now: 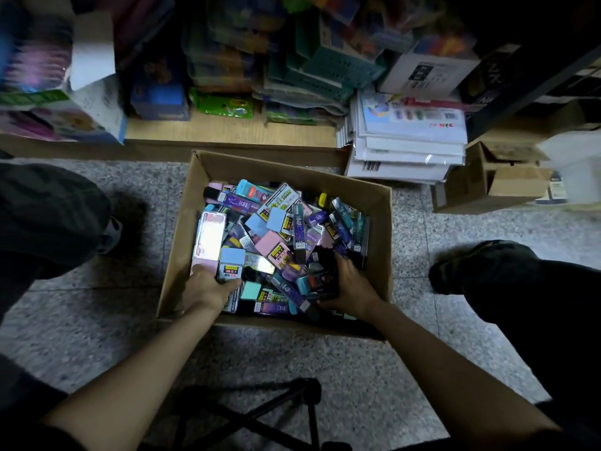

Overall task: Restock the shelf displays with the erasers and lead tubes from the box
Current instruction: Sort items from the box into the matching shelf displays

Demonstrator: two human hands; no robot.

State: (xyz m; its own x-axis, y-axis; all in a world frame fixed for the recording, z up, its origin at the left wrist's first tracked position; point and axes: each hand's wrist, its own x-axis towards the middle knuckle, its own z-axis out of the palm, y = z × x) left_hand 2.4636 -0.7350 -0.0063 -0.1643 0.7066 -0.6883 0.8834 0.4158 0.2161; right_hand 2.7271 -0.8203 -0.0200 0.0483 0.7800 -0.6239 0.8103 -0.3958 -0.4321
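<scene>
Erasers and lead tubes point(286, 229), small flat glossy plastic packs in pink, blue and purple, lie jumbled in a brown cardboard box point(379, 222) on a speckled grey stone floor point(97, 320), just in front of a low wooden shelf point(227, 131) piled with wrapped stationery. Left hand point(206, 289), at the box's near-left corner, curls round a blue-topped lead pack point(231, 266) beside a shiny pink case point(209, 239). The right hand point(351, 284) has its fingers dug into dark packs; can't tell whether it grips anything.

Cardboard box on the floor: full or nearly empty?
Mostly full: eraser and lead packs lie heaped across the whole cardboard box, its bottom hidden, pile below the rim. Left hand and right hand dig in it.
</scene>
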